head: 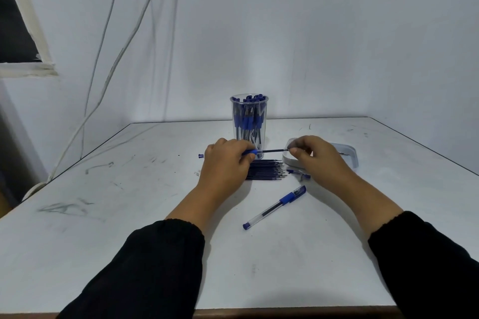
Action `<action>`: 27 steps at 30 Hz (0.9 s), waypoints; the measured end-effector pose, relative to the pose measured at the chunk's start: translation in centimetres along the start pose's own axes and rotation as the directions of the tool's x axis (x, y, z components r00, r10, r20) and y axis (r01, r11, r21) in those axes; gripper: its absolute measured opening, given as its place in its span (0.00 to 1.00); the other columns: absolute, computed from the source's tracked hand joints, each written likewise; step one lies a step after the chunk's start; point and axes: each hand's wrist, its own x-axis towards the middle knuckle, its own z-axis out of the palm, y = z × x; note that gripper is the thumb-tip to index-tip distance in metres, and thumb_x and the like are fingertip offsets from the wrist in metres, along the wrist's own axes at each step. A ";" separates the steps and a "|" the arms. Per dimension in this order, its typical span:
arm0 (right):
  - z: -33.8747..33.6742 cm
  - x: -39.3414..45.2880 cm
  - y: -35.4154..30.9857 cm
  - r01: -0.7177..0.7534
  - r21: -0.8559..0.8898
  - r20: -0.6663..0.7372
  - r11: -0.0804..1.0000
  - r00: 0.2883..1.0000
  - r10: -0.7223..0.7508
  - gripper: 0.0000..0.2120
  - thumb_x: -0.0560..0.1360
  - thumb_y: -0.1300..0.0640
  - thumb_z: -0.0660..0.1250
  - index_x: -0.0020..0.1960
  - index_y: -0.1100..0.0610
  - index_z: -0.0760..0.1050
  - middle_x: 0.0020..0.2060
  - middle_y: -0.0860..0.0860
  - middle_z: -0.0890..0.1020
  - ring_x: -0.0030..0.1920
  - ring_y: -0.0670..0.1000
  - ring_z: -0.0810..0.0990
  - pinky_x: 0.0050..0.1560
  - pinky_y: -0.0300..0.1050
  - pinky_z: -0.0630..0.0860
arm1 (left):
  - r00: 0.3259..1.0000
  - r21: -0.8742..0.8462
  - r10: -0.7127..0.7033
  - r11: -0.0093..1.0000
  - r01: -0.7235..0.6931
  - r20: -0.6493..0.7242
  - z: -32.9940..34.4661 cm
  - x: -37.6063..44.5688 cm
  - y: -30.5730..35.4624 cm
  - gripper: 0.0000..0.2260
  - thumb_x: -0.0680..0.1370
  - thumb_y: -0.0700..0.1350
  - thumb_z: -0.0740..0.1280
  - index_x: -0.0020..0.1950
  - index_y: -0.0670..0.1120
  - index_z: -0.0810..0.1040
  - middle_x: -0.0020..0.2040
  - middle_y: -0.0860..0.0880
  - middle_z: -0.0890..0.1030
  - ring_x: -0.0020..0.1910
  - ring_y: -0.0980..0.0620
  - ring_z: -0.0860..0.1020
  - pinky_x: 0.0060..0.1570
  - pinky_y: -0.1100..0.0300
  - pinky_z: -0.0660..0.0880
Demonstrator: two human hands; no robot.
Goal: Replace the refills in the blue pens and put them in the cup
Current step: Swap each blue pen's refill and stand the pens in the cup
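Nearest the camera, two forearms in black sleeves [145,267] reach forward over a white table [108,215] whose brown front edge shows at the bottom. The tabletop is scuffed, with grey smears and pen-like scribbles on its left half and a few marks toward the far right corner.

Between the forearms a capped blue pen [274,206] lies on the table at a slant, its cap end pointing away to the right. Just beyond it, near the right wrist, lies a small blue pen piece [298,173].

Farther in, the left hand [228,160] curls its fingers around a blue pen barrel [252,152], gripping it at the rubber grip end. The right hand [311,153] pinches the tip of a thin dark refill [273,150] that runs level between the two hands, its other end at the barrel. Under the hands a row of dark spare refills [267,169] lies side by side on the table. A tiny blue cap [200,155] sits apart, left of the left hand.

Behind the right hand rests a pale shallow tray [353,156]. Behind the hands stands a clear plastic cup [249,122], upright and packed with blue pens.

Beyond the table rise bare white walls meeting at a corner. White cables [116,59] hang down the left wall, beside a dark window opening with a pale frame [28,21].
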 end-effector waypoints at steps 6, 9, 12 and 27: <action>0.6 -0.1 -0.2 0.006 -0.065 0.016 0.998 1.000 -0.005 0.15 0.81 0.52 0.57 0.36 0.49 0.71 0.35 0.44 0.74 0.38 0.44 0.73 0.38 0.43 0.66 | 1.000 -0.088 0.018 0.996 -0.016 0.022 0.2 -0.3 0.9 0.10 0.79 0.44 0.63 0.59 0.50 0.77 0.49 0.53 0.79 0.51 0.53 0.72 0.54 0.59 0.63; 0.7 -0.1 -0.4 0.019 -0.055 0.019 0.998 1.000 -0.018 0.16 0.81 0.50 0.58 0.36 0.50 0.73 0.35 0.47 0.77 0.38 0.46 0.74 0.39 0.44 0.67 | 0.999 -0.101 0.043 0.994 -0.040 0.029 0.3 -0.4 1.3 0.09 0.79 0.43 0.63 0.57 0.48 0.78 0.49 0.53 0.79 0.50 0.54 0.71 0.52 0.60 0.65; 0.9 -0.2 -0.5 0.034 -0.047 0.056 0.998 0.998 -0.032 0.15 0.80 0.48 0.61 0.36 0.49 0.76 0.38 0.50 0.78 0.38 0.46 0.74 0.38 0.42 0.67 | 0.995 -0.086 0.096 0.992 -0.094 0.019 0.3 -0.4 1.5 0.08 0.78 0.42 0.64 0.55 0.48 0.79 0.47 0.52 0.81 0.47 0.54 0.72 0.53 0.57 0.67; -2.1 0.1 0.5 0.048 -0.600 0.206 0.798 0.974 0.096 0.06 0.69 0.48 0.75 0.45 0.40 0.84 0.44 0.41 0.78 0.55 0.45 0.74 0.58 0.45 0.63 | 1.000 -0.032 0.005 0.999 -0.005 0.007 -0.3 -0.4 1.3 0.09 0.79 0.43 0.64 0.56 0.49 0.80 0.48 0.53 0.81 0.49 0.53 0.73 0.58 0.52 0.66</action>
